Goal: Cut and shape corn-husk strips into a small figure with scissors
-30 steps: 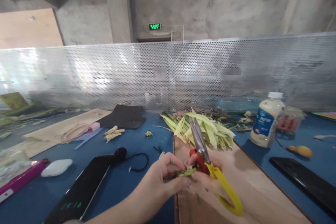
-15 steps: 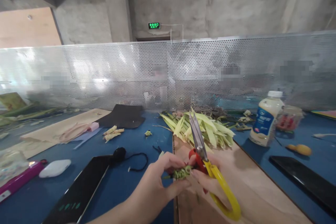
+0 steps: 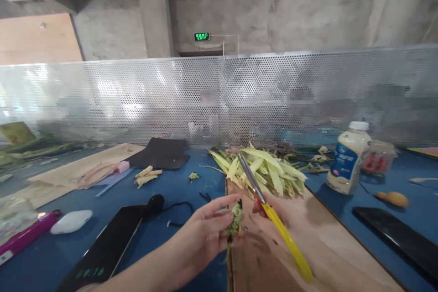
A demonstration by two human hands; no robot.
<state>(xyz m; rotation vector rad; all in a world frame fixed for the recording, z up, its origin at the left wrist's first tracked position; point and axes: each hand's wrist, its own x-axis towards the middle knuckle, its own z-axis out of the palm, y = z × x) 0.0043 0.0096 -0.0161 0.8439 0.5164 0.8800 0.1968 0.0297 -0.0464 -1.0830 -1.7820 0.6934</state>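
My left hand pinches a small green piece of woven plant strips with dark bits at its ends, held above the left edge of the cardboard. To its right, my right hand is wrapped round a pair of scissors with yellow and red handles. The scissor blades point up and away, close together. Just beyond the blades lies a heap of pale green leaf strips, probably husks, on the far end of the cardboard. A small knotted green piece rests on the blue table.
A milk bottle, a clear box of red items, a small gourd and a black phone stand or lie at right. Left are another phone, a white case and brown paper. A perforated metal screen runs behind.
My left hand has turned the green piece from lying sideways to upright. My right hand has drawn slightly away from it, and the scissors have turned so their handles appear edge-on.
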